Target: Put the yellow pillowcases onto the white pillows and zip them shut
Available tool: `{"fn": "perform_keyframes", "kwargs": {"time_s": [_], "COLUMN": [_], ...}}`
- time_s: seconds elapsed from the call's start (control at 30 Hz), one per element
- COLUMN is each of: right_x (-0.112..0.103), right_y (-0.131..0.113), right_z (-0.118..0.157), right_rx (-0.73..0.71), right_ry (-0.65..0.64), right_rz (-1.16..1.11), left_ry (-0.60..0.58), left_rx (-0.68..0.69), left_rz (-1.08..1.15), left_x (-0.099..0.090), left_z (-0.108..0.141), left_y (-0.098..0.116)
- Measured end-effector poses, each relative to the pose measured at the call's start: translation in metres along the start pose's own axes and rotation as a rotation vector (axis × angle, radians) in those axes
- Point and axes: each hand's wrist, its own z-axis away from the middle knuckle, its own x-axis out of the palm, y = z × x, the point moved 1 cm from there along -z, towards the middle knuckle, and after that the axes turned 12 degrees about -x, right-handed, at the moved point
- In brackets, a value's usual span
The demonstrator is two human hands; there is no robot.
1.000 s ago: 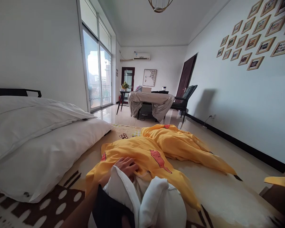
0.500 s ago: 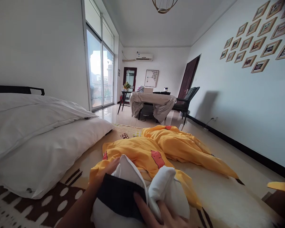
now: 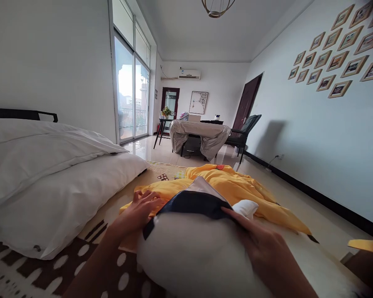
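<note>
A white pillow (image 3: pixel 192 248) with a dark navy band across it fills the near middle of the view. My left hand (image 3: pixel 144 205) is at its upper left edge, fingers spread and bent over the yellow cloth. My right hand (image 3: pixel 251 227) grips the pillow's right side at the end of the navy band. Beyond the pillow lies crumpled yellow cloth (image 3: pixel 236 182) with red patches. A white corner (image 3: pixel 245 208) pokes up just past my right hand.
Large white pillows (image 3: pixel 65 194) lie on the left, on a patterned brown and cream cover (image 3: pixel 93 258). Farther off are a cloth-draped table (image 3: pixel 202 129), a dark chair (image 3: pixel 245 132) and a glass door (image 3: pixel 132 99). A yellow-tipped object (image 3: pixel 366 246) shows at right.
The white pillow has been raised and now shows more of its face. My right hand has moved up and right; my left hand has come out from behind the pillow's edge.
</note>
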Motion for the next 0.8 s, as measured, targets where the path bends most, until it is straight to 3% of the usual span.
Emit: {"fn": "perform_keyframes", "kwargs": {"time_s": [0.13,0.2,0.27,0.33,0.37,0.43,0.5,0.6,0.7,0.8], "right_x": [-0.004,-0.005,-0.005,-0.002,0.0,0.004,0.008,0.013,0.011,0.004], "right_y": [0.033,0.049,0.063,0.074,0.078,0.084,0.087,0.087,0.079,0.056], "right_z": [-0.005,-0.006,-0.006,-0.005,-0.005,-0.004,-0.003,-0.003,-0.005,-0.006], "right_rx": [0.286,0.477,0.64,0.736,0.758,0.78,0.799,0.808,0.765,0.718], "right_ry": [0.151,0.284,0.479,0.657,0.719,0.804,0.846,0.895,0.937,0.854], "right_rz": [-0.165,-0.24,-0.326,-0.418,-0.458,-0.498,-0.503,-0.482,-0.423,-0.301], "left_ry": [0.089,0.265,0.516,0.738,0.789,0.74,0.584,0.475,0.577,0.828], "left_rx": [-0.039,-0.049,-0.065,-0.112,-0.158,-0.272,-0.336,-0.297,-0.192,-0.088], "left_rz": [-0.115,-0.191,-0.291,-0.399,-0.448,-0.53,-0.576,-0.568,-0.486,-0.386], "left_x": [0.009,0.013,0.017,0.02,0.023,0.029,0.037,0.047,0.049,0.044], "left_z": [-0.006,-0.01,-0.013,-0.013,-0.013,-0.012,-0.01,-0.008,-0.01,-0.012], "left_y": [-0.011,-0.012,-0.007,0.005,0.012,0.025,0.034,0.037,0.035,0.032]}}
